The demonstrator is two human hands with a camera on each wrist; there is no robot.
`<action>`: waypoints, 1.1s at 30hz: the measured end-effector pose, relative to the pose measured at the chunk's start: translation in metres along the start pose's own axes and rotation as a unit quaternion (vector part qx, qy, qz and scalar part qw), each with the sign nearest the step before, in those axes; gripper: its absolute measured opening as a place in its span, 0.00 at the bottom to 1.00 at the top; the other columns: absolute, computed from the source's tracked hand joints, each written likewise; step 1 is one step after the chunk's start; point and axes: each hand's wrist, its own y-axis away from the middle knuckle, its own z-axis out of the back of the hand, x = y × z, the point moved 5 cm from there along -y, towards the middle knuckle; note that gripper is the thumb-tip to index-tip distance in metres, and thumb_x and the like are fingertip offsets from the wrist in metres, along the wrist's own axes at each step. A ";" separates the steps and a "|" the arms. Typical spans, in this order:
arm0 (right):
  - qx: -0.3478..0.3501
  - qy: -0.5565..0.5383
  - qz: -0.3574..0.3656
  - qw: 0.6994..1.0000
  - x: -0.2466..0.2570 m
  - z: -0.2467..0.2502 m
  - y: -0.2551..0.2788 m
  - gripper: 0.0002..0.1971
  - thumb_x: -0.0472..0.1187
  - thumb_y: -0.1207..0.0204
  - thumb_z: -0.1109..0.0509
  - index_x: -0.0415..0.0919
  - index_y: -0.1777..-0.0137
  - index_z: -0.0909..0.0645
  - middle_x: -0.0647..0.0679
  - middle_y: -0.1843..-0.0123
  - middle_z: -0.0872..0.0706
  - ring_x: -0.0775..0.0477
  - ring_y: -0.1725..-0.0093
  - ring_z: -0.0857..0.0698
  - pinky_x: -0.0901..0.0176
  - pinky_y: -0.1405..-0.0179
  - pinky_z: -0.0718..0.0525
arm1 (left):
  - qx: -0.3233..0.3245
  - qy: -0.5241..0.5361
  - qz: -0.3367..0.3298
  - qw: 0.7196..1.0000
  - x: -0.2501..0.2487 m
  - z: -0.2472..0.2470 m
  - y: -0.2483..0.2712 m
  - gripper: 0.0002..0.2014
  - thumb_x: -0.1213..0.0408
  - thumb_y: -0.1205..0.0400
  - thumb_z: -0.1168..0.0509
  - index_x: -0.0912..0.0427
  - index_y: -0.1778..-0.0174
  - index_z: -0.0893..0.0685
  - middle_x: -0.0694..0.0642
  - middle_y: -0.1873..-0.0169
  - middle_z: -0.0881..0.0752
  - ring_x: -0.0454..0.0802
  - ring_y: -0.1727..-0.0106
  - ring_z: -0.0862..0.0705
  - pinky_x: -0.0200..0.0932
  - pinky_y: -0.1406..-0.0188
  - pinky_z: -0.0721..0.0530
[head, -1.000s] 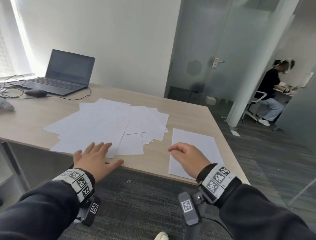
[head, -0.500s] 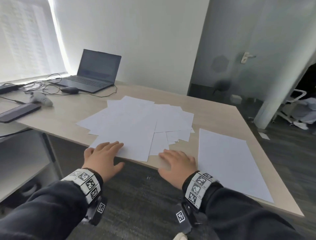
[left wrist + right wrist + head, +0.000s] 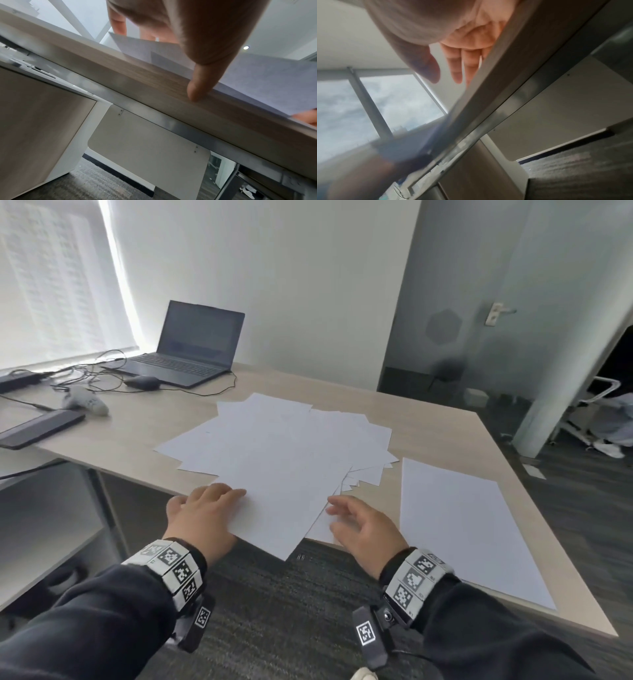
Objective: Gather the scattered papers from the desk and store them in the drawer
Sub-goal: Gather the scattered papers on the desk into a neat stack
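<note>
Several white papers [image 3: 284, 446] lie overlapped mid-desk, and a single sheet [image 3: 459, 522] lies apart on the right. The front sheet [image 3: 274, 522] hangs over the desk's [image 3: 428, 419] near edge. My left hand [image 3: 212, 508] pinches its left side, with its fingers on top. In the left wrist view the thumb [image 3: 197, 86] sits under that sheet [image 3: 248, 83] against the desk edge [image 3: 137, 75]. My right hand [image 3: 356, 518] is spread and relaxed over the pile's near right corner. In the right wrist view its fingers [image 3: 458, 65] are straight and hold nothing.
An open laptop [image 3: 198, 344], a mouse [image 3: 142, 381], a pale controller [image 3: 85, 405], a dark flat device [image 3: 41, 428] and cables sit at the back left. A cabinet [image 3: 34, 121] stands under the desk on the left. Carpet lies below.
My right hand moved left from the single sheet to the pile. The front sheet slid out over the desk edge, and my left thumb went beneath it.
</note>
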 end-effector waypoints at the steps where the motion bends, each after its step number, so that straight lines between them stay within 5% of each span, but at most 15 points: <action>1: -0.007 0.044 0.008 0.999 0.003 -0.001 0.000 0.21 0.54 0.21 0.33 0.62 0.27 0.24 0.69 0.36 0.15 0.64 0.34 0.20 0.58 0.27 0.24 | -0.005 -0.004 -0.009 1.000 -0.001 0.001 0.000 0.35 0.62 0.29 0.38 0.32 0.25 0.30 0.39 0.27 0.27 0.46 0.22 0.34 0.58 0.25 0.44; 3: 0.001 0.079 0.016 0.997 0.005 -0.004 -0.001 0.23 0.56 0.21 0.34 0.62 0.26 0.26 0.69 0.36 0.15 0.63 0.34 0.19 0.61 0.30 0.25 | -0.013 -0.004 -0.035 0.999 -0.005 0.003 0.000 0.28 0.62 0.28 0.36 0.32 0.32 0.23 0.38 0.34 0.22 0.46 0.27 0.27 0.56 0.28 0.38; 6: 0.011 -0.036 0.000 0.999 0.000 0.002 0.000 0.18 0.53 0.19 0.34 0.64 0.29 0.24 0.68 0.41 0.12 0.69 0.39 0.17 0.69 0.39 0.23 | -0.036 0.019 -0.070 0.997 -0.007 0.007 0.000 0.15 0.61 0.25 0.34 0.39 0.45 0.14 0.41 0.44 0.15 0.51 0.39 0.17 0.51 0.42 0.23; 8: -0.048 -0.093 -0.010 0.994 -0.007 0.012 0.000 0.14 0.54 0.19 0.35 0.63 0.33 0.21 0.64 0.44 0.11 0.67 0.41 0.16 0.68 0.41 0.20 | -0.076 0.060 -0.070 0.993 -0.005 0.013 0.001 0.04 0.54 0.20 0.33 0.42 0.55 0.13 0.41 0.56 0.13 0.52 0.51 0.14 0.48 0.53 0.19; 11: -0.153 -0.162 -0.042 0.974 -0.013 0.023 -0.001 0.08 0.49 0.18 0.35 0.55 0.43 0.16 0.54 0.50 0.11 0.57 0.50 0.13 0.54 0.49 0.12 | -0.093 0.122 -0.036 0.988 0.001 0.017 0.000 0.11 0.46 0.17 0.35 0.46 0.58 0.13 0.46 0.64 0.14 0.53 0.60 0.15 0.49 0.58 0.16; 15: -0.170 -0.197 -0.081 0.962 -0.010 0.028 0.000 0.06 0.42 0.16 0.36 0.47 0.46 0.17 0.47 0.55 0.14 0.51 0.59 0.16 0.57 0.66 0.14 | -0.128 0.152 -0.051 0.979 0.006 0.017 0.008 0.06 0.51 0.17 0.32 0.44 0.53 0.11 0.46 0.61 0.10 0.54 0.58 0.13 0.49 0.56 0.16; 19: -0.139 -0.146 -0.093 0.975 -0.009 0.021 -0.006 0.09 0.41 0.19 0.35 0.51 0.41 0.20 0.51 0.53 0.16 0.51 0.61 0.18 0.51 0.59 0.14 | -0.154 0.143 -0.043 0.977 0.023 0.016 0.019 0.07 0.63 0.19 0.29 0.45 0.50 0.10 0.44 0.55 0.08 0.52 0.52 0.11 0.48 0.51 0.17; 25: -0.085 -0.139 -0.129 0.978 0.003 0.011 -0.027 0.17 0.40 0.21 0.35 0.51 0.32 0.24 0.50 0.50 0.18 0.51 0.57 0.16 0.58 0.60 0.22 | -0.208 0.194 0.032 0.958 0.058 0.030 0.021 0.13 0.76 0.22 0.30 0.55 0.49 0.08 0.55 0.50 0.07 0.60 0.44 0.11 0.58 0.37 0.18; 29: -0.082 -0.018 -0.106 0.991 0.013 0.014 -0.045 0.14 0.41 0.23 0.36 0.53 0.39 0.19 0.48 0.34 0.20 0.49 0.43 0.16 0.55 0.45 0.18 | -0.222 0.193 0.050 0.954 0.069 0.040 0.024 0.10 0.67 0.20 0.34 0.55 0.49 0.09 0.57 0.49 0.07 0.62 0.43 0.11 0.60 0.37 0.18; 33: -0.060 0.120 -0.111 0.985 0.020 0.020 -0.063 0.25 0.41 0.24 0.36 0.53 0.26 0.25 0.48 0.23 0.28 0.42 0.28 0.25 0.49 0.28 0.24 | -0.233 0.195 0.059 0.951 0.081 0.048 0.028 0.15 0.62 0.22 0.40 0.56 0.48 0.09 0.58 0.48 0.07 0.62 0.42 0.12 0.59 0.36 0.19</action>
